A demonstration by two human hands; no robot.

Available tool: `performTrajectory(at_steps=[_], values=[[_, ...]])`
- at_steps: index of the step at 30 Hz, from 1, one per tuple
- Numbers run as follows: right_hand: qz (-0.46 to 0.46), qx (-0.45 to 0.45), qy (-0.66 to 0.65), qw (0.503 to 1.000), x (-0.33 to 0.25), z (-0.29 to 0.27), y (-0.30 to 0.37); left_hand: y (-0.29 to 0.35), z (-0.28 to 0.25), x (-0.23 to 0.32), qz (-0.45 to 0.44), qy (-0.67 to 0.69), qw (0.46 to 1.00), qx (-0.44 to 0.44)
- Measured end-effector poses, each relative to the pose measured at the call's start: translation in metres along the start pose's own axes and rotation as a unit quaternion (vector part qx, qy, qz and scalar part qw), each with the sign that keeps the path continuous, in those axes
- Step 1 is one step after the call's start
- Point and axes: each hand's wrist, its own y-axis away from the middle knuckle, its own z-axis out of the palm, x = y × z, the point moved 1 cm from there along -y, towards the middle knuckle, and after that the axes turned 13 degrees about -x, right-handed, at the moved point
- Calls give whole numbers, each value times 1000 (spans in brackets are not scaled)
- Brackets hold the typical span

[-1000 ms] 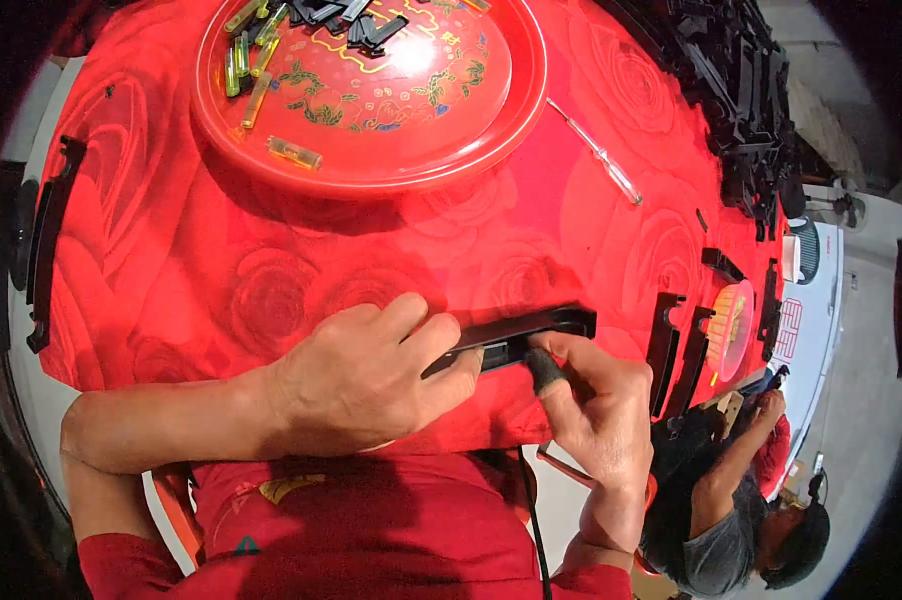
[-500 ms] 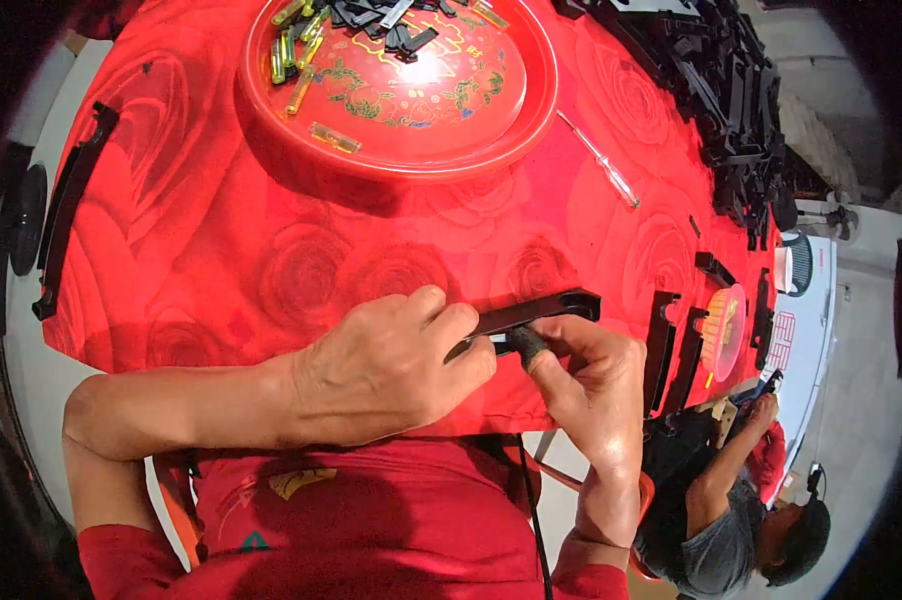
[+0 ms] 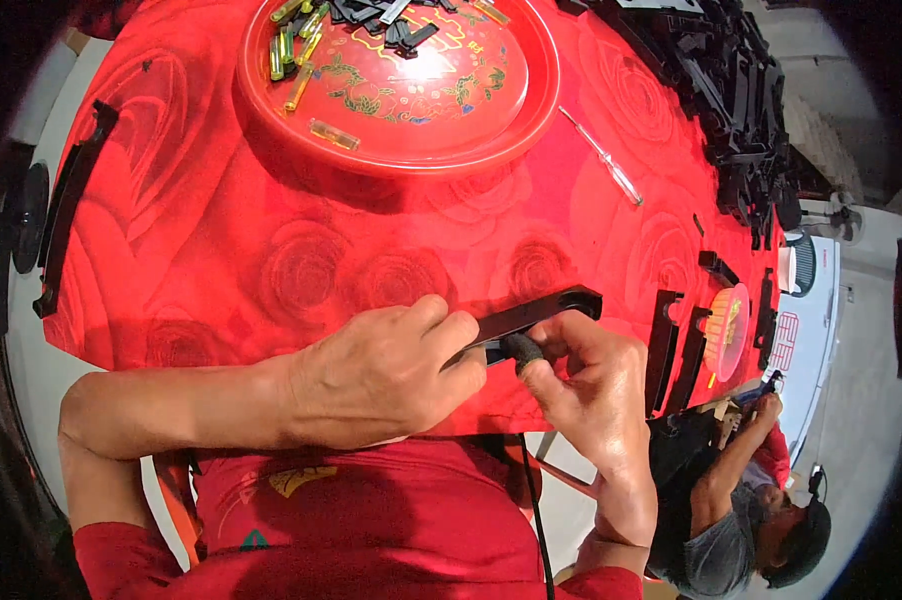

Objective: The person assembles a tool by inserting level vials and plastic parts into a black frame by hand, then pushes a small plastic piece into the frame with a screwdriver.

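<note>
The long black plastic bar with a bent right end [image 3: 536,315] is up in the two hands, on the near side of the big round red tray with a shiny rim [image 3: 411,167]. The bare left hand [image 3: 386,372] has its fingers curled tight around the bar's left part. The right hand [image 3: 599,380] is nearly closed, with its finger and thumb close together on the bar near the bent end. A dark, soft-looking thumb cover [image 3: 522,348] sits on the right thumb, against the side of the bar nearest the person. I can't tell what is under that thumb, because the hands hide it. To do this thumb work well, I think the left hand should grip firmly so the bar does not twist. The right thumb should push slowly and straight, with the fingers holding up the back. Pushing too hard near the bent end might make the thumb slip or bend the plastic. It also seems wise to work well away from the tray, so no elbow bumps the small clear yellow tubes [image 3: 333,135] or the flat black plastic bits [image 3: 411,40] in it.
</note>
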Motion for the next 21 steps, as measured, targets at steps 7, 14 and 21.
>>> performTrajectory(at_steps=[7, 14, 21], values=[[56, -31, -114, 991, 12, 1, -3, -6, 0, -5, 1, 12, 1000, -29], [60, -15, -227, 972, 30, 13, 10, -10, 0, -5, 4, -13, 999, -40], [57, -35, -301, 951, 35, 13, 18, -14, 1, -3, 3, -58, 998, -29]])
